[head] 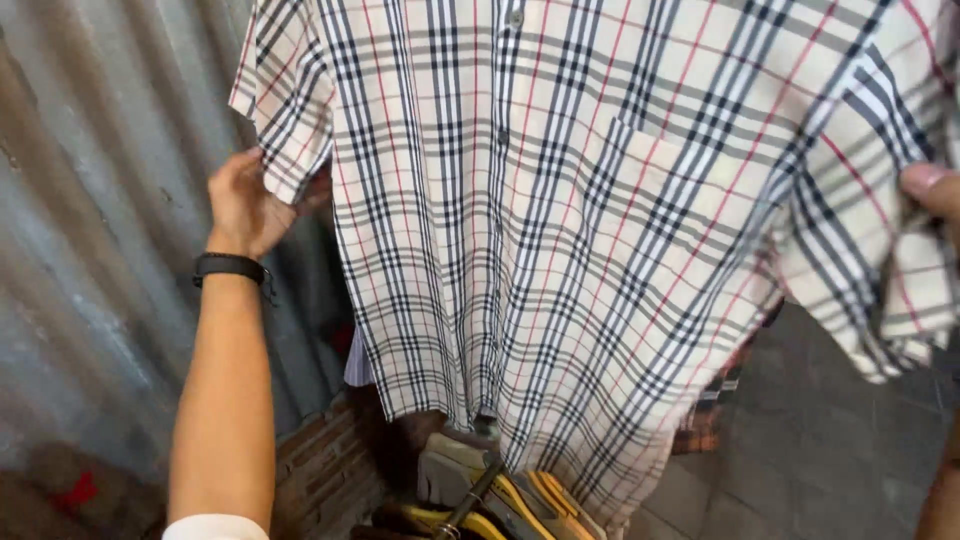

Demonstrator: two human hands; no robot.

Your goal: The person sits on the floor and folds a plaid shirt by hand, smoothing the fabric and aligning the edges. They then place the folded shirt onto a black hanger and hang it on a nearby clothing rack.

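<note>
While raised, hands (spread wide) pinch shirt.

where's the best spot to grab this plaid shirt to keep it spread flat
Probably the two short sleeve hems, each taken from its outer side. The plaid shirt hangs front-on with sleeves spread; the left hand pinches one hem, the right hand the other.

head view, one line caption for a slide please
Left hand and right hand hold a plaid shirt up by its short sleeves against a corrugated metal wall.
</note>
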